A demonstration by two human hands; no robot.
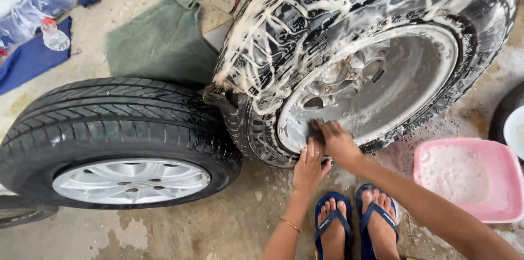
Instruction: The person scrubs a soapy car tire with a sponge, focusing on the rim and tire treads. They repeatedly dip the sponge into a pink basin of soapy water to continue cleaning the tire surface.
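Suds coat the soapy tyre (349, 47), propped upright. Right hand (337, 142) grips a dark sponge (315, 129) at its rim's lower edge; left hand (309, 166), released, steadies the sidewall. Pink basin (491, 153) nearby, clean tyre (117, 140) left.

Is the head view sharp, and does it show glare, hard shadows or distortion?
Head view: mostly sharp; soft, even daylight, only faint shadows under the soapy tyre; mild shine on the clean wheel's silver rim; wide-angle bending near the edges; both hands, left and right, look slightly soft.
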